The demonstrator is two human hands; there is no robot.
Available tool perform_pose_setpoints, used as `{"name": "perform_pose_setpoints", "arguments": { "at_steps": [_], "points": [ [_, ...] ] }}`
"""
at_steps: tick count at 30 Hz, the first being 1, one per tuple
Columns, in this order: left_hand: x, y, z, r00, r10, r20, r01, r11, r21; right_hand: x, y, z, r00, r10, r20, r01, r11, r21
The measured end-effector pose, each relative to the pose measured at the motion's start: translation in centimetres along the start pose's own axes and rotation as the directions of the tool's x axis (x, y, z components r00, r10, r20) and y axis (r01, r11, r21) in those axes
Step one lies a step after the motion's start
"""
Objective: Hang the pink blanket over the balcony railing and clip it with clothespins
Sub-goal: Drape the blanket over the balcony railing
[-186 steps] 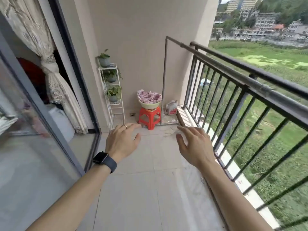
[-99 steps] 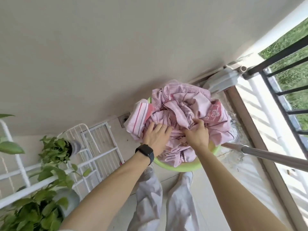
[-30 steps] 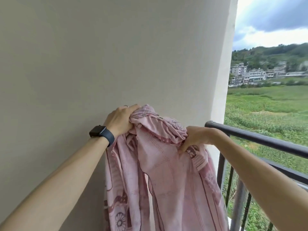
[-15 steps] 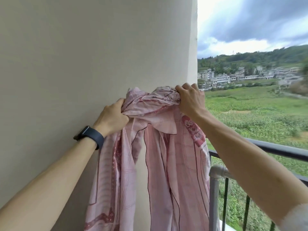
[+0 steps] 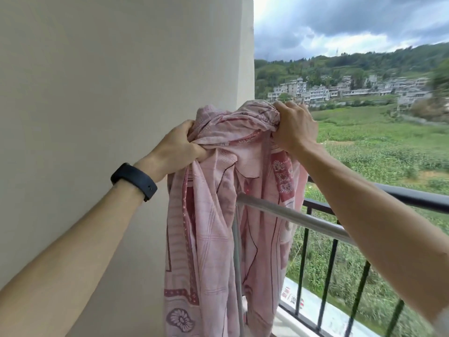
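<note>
Two hands hold the bunched pink blanket (image 5: 213, 227) aloft. The left hand (image 5: 179, 144), above a dark wristband (image 5: 134, 181), has its grip curled tight on a gathered fold. The right hand (image 5: 295, 128), slightly higher, has its grip clenched over the top of the bunch. Below both grips the cloth hangs in long folds, apparently falling on either side of a silver pole (image 5: 291, 217), though contact is unclear. Beyond the right grip runs the black balcony railing (image 5: 413, 198); beside the left grip stands a plain wall (image 5: 97, 93).
</note>
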State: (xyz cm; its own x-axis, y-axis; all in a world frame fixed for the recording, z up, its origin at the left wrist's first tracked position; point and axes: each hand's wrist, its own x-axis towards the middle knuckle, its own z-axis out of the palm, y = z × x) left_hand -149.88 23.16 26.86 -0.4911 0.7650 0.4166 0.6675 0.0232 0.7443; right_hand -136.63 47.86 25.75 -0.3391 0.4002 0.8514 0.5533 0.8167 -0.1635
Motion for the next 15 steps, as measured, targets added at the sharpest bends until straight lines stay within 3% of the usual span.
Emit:
{"name": "perform_pose_setpoints", "arguments": {
  "at_steps": [12, 15],
  "points": [
    [-7.7, 6.4, 7.6, 0.998, -0.02, 0.054, 0.024, 0.997, -0.075, -6.5, 6.4, -7.1, 0.995, 0.073, 0.061, -0.076, 0.996, 0.049],
    [-10.8, 4.8, 10.7, 0.991, -0.042, 0.126, 0.049, 0.997, -0.052, -9.5, 8.1, -9.9, 0.976, 0.03, 0.216, -0.052, 0.994, 0.099]
  ]
}}
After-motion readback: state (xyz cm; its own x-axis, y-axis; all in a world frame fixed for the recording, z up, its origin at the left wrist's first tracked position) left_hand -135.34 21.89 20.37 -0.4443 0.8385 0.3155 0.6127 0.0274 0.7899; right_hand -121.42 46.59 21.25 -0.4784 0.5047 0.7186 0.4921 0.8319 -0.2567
